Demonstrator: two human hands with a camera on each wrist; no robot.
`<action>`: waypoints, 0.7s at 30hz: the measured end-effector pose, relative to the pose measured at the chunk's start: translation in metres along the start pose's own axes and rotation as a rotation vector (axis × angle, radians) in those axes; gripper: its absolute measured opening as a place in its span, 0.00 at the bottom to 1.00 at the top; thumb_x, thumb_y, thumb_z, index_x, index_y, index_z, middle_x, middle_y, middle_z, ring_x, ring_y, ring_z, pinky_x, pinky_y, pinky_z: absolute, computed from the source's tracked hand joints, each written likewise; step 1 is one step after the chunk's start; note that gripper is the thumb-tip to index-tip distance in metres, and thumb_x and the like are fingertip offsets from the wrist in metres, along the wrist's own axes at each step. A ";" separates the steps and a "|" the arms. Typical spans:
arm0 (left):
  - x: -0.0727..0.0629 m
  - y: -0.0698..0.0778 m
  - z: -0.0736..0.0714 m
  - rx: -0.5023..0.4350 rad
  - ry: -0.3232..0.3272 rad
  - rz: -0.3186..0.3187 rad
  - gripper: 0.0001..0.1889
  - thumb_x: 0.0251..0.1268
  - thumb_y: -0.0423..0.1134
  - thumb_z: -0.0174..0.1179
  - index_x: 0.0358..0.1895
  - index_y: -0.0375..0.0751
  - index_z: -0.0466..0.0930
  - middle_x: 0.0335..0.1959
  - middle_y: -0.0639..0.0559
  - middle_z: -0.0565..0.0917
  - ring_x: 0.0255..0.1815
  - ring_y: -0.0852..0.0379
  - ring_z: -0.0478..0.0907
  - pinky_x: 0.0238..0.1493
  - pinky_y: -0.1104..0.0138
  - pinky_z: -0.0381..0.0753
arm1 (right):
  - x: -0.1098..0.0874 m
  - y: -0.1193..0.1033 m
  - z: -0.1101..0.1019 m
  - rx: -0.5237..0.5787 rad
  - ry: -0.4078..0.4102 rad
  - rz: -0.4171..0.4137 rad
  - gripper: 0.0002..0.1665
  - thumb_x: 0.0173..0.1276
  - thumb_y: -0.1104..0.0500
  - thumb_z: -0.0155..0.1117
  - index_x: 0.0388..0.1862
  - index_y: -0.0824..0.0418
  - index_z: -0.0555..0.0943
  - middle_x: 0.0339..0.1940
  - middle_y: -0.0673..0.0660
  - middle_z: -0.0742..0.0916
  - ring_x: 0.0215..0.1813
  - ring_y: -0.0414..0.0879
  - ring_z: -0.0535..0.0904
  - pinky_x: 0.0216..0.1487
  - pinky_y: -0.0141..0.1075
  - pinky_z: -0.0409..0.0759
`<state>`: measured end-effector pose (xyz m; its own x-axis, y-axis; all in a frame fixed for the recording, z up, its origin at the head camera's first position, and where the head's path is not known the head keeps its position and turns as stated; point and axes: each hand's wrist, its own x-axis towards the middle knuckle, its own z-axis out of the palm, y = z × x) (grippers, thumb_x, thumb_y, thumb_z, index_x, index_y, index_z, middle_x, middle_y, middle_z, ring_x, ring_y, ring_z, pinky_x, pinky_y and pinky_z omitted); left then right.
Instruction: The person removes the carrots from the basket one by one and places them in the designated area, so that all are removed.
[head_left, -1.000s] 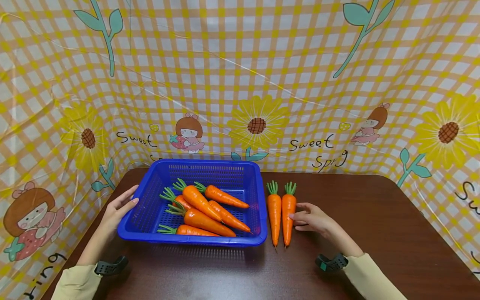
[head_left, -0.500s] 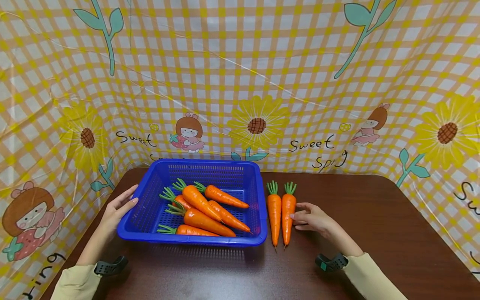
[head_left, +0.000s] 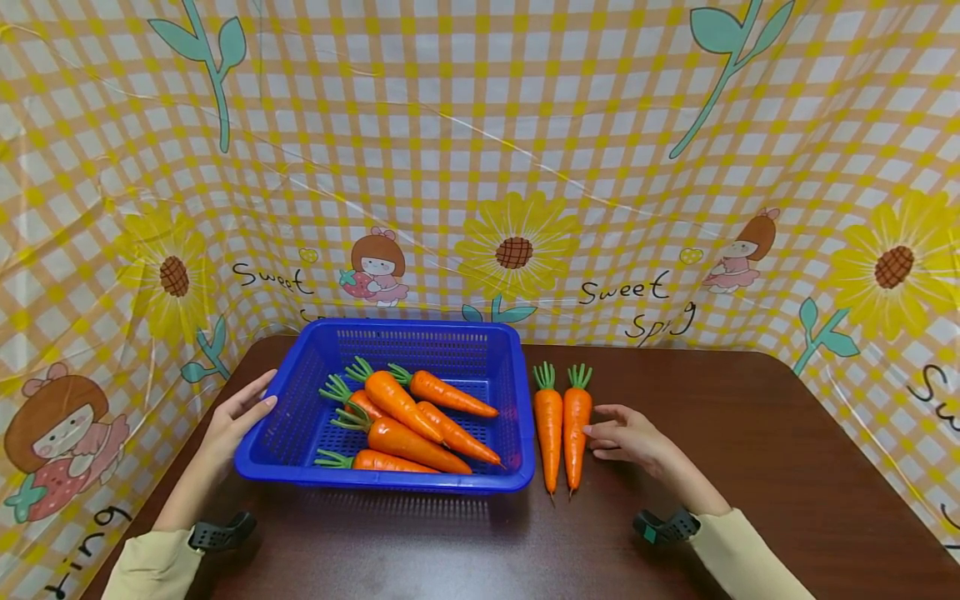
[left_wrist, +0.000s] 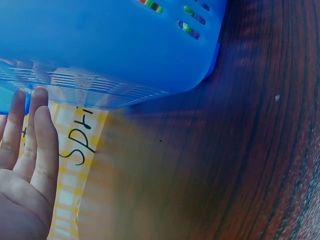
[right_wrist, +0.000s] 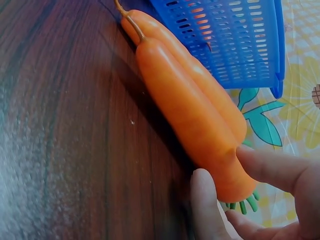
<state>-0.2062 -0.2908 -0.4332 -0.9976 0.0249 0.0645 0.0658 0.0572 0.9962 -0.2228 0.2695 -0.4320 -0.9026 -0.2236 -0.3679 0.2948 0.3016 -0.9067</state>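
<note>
Right-hand fingers (right_wrist: 272, 166) are loosely spread, the outer carrot (head_left: 576, 425) just beside them.

Reading this as a staged indoor tabletop booth; can't tell whether a home, lab or office is housing it. Printed cloth (head_left: 480, 125) is filling the upper frame and wrapping down both sides, hiding whatever is behind. It's showing yellow check, a sunflower (head_left: 515, 252) mid-frame, a cartoon girl (head_left: 377, 267) left of that, "Sweet" lettering (head_left: 624, 287) to the right. Creases are suggesting a hung sheet, not a wall. Dark wood-grain surface (head_left: 780, 433) is spanning the lower frame, light glaring off it at bottom centre. Carrots (head_left: 403, 406) in a blue basket (head_left: 390, 478), centre-left, are giving a kitchen flavour. Black wrist bands (head_left: 222, 533), lower left and right, are pointing to a recording setup.
</note>
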 end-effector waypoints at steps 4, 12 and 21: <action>0.000 0.001 0.001 -0.010 0.002 -0.002 0.26 0.73 0.37 0.52 0.72 0.41 0.62 0.40 0.69 0.83 0.37 0.68 0.82 0.35 0.72 0.83 | -0.001 0.001 -0.002 -0.009 0.028 -0.009 0.44 0.68 0.60 0.60 0.71 0.78 0.48 0.46 0.60 0.83 0.41 0.42 0.83 0.44 0.36 0.85; -0.002 0.001 0.000 -0.005 -0.015 0.011 0.26 0.73 0.38 0.52 0.72 0.43 0.62 0.41 0.70 0.83 0.37 0.69 0.82 0.35 0.72 0.84 | -0.007 -0.001 -0.007 -0.100 0.096 -0.043 0.40 0.70 0.58 0.59 0.70 0.77 0.52 0.52 0.70 0.81 0.42 0.44 0.84 0.45 0.40 0.85; -0.004 0.003 0.001 0.016 -0.001 0.012 0.27 0.72 0.39 0.53 0.72 0.40 0.62 0.42 0.71 0.82 0.38 0.70 0.81 0.35 0.73 0.83 | -0.012 -0.008 -0.007 -0.195 0.151 -0.113 0.39 0.69 0.58 0.60 0.70 0.74 0.56 0.57 0.76 0.77 0.45 0.47 0.83 0.46 0.42 0.84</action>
<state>-0.2024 -0.2894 -0.4307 -0.9968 0.0264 0.0761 0.0778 0.0724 0.9943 -0.2171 0.2761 -0.4188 -0.9672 -0.1298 -0.2182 0.1364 0.4590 -0.8779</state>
